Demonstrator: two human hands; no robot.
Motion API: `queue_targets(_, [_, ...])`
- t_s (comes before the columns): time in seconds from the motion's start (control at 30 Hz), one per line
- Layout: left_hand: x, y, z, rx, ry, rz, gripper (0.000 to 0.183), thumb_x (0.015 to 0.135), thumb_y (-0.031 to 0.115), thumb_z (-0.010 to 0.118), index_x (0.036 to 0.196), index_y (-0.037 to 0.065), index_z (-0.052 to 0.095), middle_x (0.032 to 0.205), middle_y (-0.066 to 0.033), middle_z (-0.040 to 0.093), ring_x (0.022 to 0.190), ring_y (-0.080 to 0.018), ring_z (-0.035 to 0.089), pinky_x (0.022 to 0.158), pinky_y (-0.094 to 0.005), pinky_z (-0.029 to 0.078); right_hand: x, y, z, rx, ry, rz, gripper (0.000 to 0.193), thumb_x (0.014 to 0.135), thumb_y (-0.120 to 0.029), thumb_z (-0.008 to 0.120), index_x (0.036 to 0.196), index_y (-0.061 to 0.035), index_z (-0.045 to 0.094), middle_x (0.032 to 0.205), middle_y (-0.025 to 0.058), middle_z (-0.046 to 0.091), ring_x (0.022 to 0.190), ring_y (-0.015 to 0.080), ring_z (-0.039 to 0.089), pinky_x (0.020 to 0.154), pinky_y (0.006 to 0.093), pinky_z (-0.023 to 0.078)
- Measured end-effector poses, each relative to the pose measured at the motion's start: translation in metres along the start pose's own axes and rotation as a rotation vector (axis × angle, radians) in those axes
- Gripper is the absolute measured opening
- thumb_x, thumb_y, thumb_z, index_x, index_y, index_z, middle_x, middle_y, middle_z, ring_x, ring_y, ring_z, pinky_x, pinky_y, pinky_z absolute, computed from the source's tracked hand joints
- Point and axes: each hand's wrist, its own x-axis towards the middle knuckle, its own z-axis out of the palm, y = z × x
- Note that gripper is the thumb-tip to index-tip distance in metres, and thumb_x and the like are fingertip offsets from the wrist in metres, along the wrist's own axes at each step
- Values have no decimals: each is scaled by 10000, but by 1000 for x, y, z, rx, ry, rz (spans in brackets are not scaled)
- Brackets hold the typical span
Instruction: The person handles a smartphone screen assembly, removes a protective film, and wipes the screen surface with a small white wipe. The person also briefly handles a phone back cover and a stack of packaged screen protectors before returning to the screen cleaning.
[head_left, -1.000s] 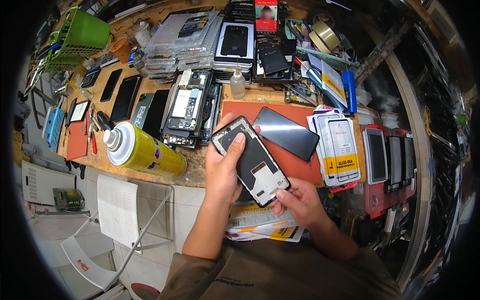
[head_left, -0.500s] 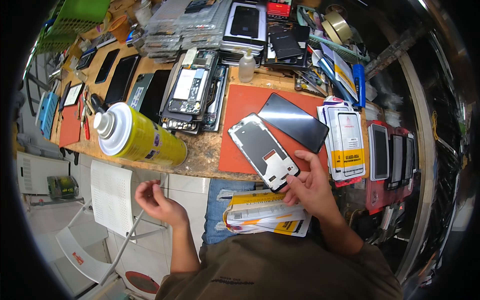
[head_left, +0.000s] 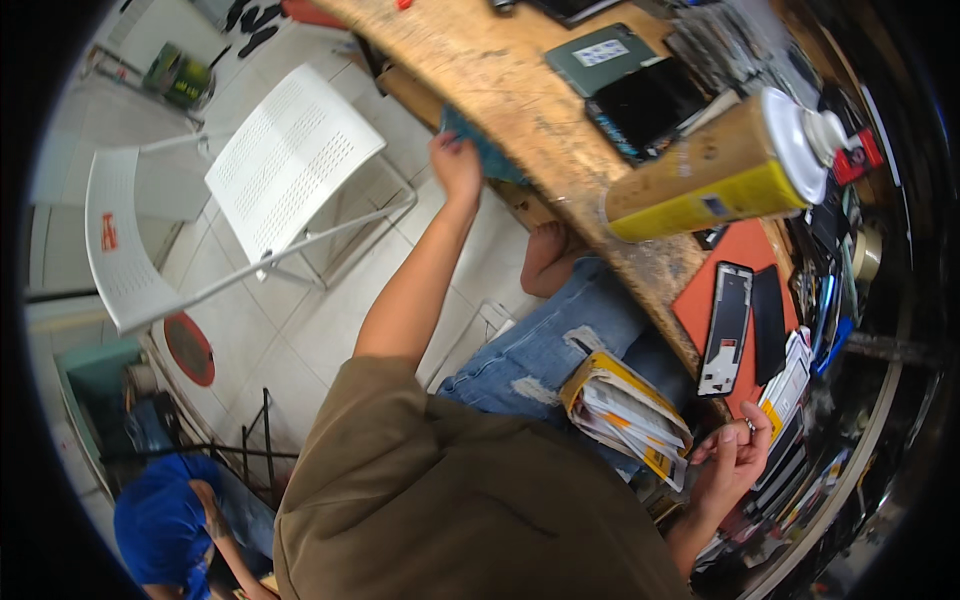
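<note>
My left hand [head_left: 458,172] is stretched out to the table's front edge, its fingers curled against a teal, cloth-like thing [head_left: 492,158] hanging there. The fingertips are partly hidden. My right hand [head_left: 735,458] is loosely bent, thumb and fingers apart, just off the near end of a phone's display frame [head_left: 726,325]. That frame lies back side up, grey and silver, on an orange mat [head_left: 703,290]. Beside it rests a dark phone screen [head_left: 769,325]. A small shiny spot shows at a right finger; I cannot tell what it is.
A yellow spray can [head_left: 700,185] stands tall on the wooden table [head_left: 450,60]. Flat phones, including a green-backed one [head_left: 575,68], lie behind it. An open packet bundle [head_left: 630,410] is at my lap. Left are a white folding chair [head_left: 300,150] and a person in blue [head_left: 165,520].
My view has swung left. My right hand has let go of the display frame, which now lies on the mat. The left hand has reached out to the teal thing.
</note>
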Motion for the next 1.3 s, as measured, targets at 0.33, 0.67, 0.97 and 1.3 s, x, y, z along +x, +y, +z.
queue_targets(0.33, [38, -14, 15, 478, -222, -268, 457, 825, 234, 710, 1127, -109, 698, 1120, -300, 734, 976, -418, 749, 877, -464, 575, -3, -22, 29, -254, -227, -56, 272, 993, -27, 658, 1240, 46, 568, 775, 49, 623, 666, 109, 618, 635, 236, 498])
queue_targets(0.67, [-96, 12, -189, 308, -306, -189, 263, 841, 3, 620, 1089, -62, 677, 960, -95, 728, 843, -195, 670, 780, -350, 531, 34, -39, 62, -521, -549, -302, 233, 904, 39, 688, 1136, 46, 665, 771, 93, 634, 664, 168, 638, 634, 282, 494])
queue_targets(0.97, [-139, 148, -249, 440, -398, -122, 106, 828, -3, 601, 904, -50, 658, 771, -36, 665, 676, -123, 590, 605, -295, 455, 92, 34, 257, -714, -1100, -738, 243, 846, -17, 677, 1085, 23, 657, 1050, 186, 644, 1040, 371, 644, 898, 447, 555])
queue_targets(1.3, [-175, 177, -277, 535, -351, -88, 152, 854, -2, 589, 981, -55, 654, 761, -57, 673, 662, -114, 587, 613, -302, 469, 75, 50, 344, -1192, -1308, -1111, 143, 859, -180, 653, 825, -108, 773, 904, 111, 706, 817, 275, 715, 855, 476, 502])
